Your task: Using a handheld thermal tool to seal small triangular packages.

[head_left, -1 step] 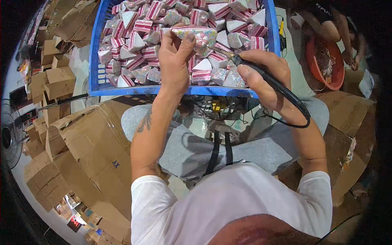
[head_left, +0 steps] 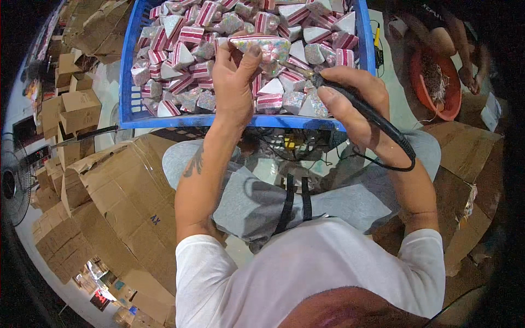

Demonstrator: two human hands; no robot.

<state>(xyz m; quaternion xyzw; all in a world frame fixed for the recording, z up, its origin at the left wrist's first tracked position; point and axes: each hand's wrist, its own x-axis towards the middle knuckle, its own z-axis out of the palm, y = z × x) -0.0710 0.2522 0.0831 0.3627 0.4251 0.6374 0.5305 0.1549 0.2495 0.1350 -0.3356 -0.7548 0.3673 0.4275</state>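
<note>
Over the blue basket my left hand (head_left: pixel 235 82) pinches a wedge-shaped toy cake slice (head_left: pixel 268 48), its thumb lying on the speckled face. The slice has red-and-white layers along its edge and pastel flecks on its side. My right hand (head_left: pixel 355 98) grips the black handle of a corded tool that looks like a soldering iron (head_left: pixel 377 117), held like a pen. Its thin metal tip points left and meets or nearly meets the slice's lower right part; exact contact is too small to tell. The cord loops back past my right wrist.
The blue plastic basket (head_left: pixel 219 121) is heaped with similar cake slices (head_left: pixel 183 54). Flattened cardboard (head_left: pixel 120 191) lies at the left, with more boxes (head_left: pixel 470 158) at the right. A red basin (head_left: pixel 455 104) stands at the far right, beside another person's hands (head_left: pixel 470 79). A fan (head_left: pixel 11 183) is at the left edge.
</note>
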